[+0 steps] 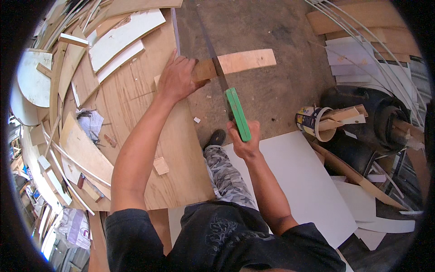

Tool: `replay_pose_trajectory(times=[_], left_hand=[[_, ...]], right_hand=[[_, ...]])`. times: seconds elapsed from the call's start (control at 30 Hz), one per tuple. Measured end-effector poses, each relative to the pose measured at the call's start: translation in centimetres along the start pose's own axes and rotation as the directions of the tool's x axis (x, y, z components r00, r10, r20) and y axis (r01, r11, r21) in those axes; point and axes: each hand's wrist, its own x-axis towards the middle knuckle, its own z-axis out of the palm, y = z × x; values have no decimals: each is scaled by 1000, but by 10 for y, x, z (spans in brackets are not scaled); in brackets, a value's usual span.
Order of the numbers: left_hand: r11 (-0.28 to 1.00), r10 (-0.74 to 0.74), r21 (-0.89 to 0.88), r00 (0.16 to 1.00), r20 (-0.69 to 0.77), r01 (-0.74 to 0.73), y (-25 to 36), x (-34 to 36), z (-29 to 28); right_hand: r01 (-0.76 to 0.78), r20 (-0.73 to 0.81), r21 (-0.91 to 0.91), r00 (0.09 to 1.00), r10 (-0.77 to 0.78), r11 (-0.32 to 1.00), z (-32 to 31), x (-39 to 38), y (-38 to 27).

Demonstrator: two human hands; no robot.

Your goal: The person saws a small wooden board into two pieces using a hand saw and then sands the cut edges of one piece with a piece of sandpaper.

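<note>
A strip of wood [249, 60] juts out to the right past the edge of the plywood tabletop [176, 158]. My left hand [179, 77] is closed over this strip near the table edge and presses it down. Across the strip, just right of that hand, lies the dark blade of a hand saw [210, 47]. My right hand [247, 138] is wrapped round the saw's green handle [238, 113], on the near side of the strip. A small square wood offcut [161, 166] rests on the tabletop near my left forearm.
Boards and white-faced offcuts [127, 38] are heaped on the table's left side. A white sheet [299, 177] lies at right. Beyond it stand a bucket [312, 122] of wood scraps and a black container [362, 113]. Long thin strips [385, 63] lean at far right.
</note>
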Motion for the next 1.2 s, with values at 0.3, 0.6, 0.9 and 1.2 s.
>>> replay_pose_trajectory(times=[0.3,0.6,0.9,1.2], left_hand=[[999,32,-36,999,-40,-33,-5,-1,2],[997,-70,33,997,-30,71,-7,5,5],[1000,-27,-7,998,54,27,-4,11,-3],[999,29,-40,999,37,-27,-9,12,-7]], right_hand=[[-115,42,93,993,112,989,-8,-33,14],[-164,27,145,986,162,976,-15,-67,3],[-103,-3,58,995,104,993,4,-4,4],[-109,30,72,994,107,991,1,-3,-5]])
